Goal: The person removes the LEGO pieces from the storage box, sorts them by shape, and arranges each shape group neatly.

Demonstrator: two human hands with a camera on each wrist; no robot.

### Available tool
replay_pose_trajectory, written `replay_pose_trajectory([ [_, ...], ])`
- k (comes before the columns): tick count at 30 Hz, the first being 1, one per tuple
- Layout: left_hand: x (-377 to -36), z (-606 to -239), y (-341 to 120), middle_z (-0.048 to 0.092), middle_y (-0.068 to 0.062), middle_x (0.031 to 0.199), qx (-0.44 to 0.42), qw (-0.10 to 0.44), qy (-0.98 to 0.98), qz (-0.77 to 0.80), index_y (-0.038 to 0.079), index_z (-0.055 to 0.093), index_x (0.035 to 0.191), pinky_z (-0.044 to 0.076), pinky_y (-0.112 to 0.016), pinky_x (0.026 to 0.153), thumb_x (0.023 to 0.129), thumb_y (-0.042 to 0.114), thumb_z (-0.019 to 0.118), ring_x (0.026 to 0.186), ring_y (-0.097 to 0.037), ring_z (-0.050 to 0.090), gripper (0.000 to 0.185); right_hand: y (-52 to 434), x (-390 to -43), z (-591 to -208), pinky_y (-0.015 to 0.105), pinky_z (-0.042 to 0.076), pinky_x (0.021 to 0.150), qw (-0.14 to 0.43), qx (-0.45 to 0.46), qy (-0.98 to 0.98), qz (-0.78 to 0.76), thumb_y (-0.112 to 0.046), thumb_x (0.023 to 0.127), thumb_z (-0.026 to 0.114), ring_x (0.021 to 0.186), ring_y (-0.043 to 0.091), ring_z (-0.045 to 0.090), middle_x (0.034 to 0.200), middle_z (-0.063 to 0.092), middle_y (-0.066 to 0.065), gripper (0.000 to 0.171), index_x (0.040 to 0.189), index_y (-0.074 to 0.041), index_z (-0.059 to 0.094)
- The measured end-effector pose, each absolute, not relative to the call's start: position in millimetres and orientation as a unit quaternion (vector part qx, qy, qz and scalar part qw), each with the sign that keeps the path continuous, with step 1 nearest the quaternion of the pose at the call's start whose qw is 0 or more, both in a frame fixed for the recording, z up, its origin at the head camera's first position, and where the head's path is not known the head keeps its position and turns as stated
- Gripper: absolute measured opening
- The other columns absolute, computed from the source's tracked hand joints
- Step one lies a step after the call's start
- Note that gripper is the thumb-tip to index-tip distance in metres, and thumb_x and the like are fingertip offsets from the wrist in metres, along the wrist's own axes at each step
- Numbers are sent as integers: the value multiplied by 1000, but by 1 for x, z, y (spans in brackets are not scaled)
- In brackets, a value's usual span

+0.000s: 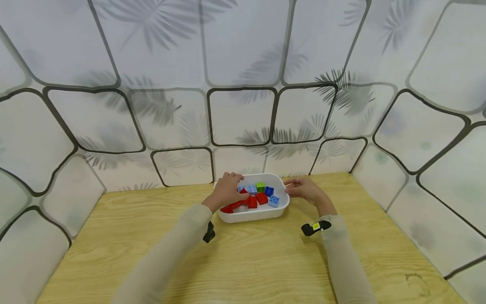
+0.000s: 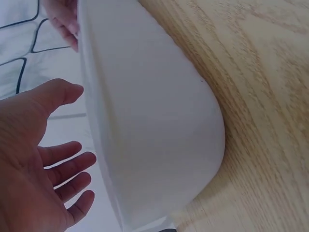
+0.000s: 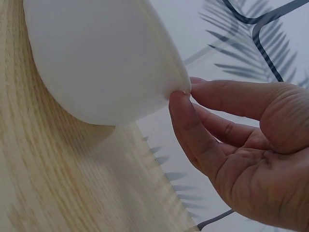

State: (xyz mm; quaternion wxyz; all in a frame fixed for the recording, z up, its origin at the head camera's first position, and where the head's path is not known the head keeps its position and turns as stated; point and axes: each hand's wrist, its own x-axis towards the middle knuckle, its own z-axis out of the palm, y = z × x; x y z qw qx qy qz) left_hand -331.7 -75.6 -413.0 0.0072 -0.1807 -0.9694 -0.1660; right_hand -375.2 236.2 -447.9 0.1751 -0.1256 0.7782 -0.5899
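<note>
White plastic tub [image 1: 248, 216] sits on the wooden desk [image 1: 243, 261] near its far edge by the patterned wall [image 1: 243, 84], loaded with red, blue, light-blue and one green building bricks [image 1: 260, 186]. Left hand [image 1: 226, 190] is over the tub's left rim reaching into the bricks, and the left wrist view shows its fingers [image 2: 67, 169] loosely spread and gripping nothing. Right hand [image 1: 303, 190] is at the tub's right rim, with thumb [image 3: 186, 121] and forefinger tips at the lip as if pinching it, other fingers relaxed.
</note>
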Motion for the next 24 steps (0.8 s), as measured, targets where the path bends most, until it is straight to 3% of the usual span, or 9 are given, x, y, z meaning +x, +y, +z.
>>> replay_pose_trajectory([
  [8,-342,-423,-68,58,-9,145,-182,-17,-979,-95,13,57,140,42,-52,107,93,45,70,126,-33,48,58,236,-376,-448,37,59,91,175,-125,782,-585,-3,98,65,98,16,71,126,65,31,50,141,14,48],
  [24,-347,-425,-64,66,-7,130,-174,-50,-976,-124,10,67,127,41,-50,102,90,38,74,115,-29,49,47,237,-374,-449,36,59,91,175,-116,786,-582,-4,98,65,96,12,71,129,64,32,49,141,12,49],
])
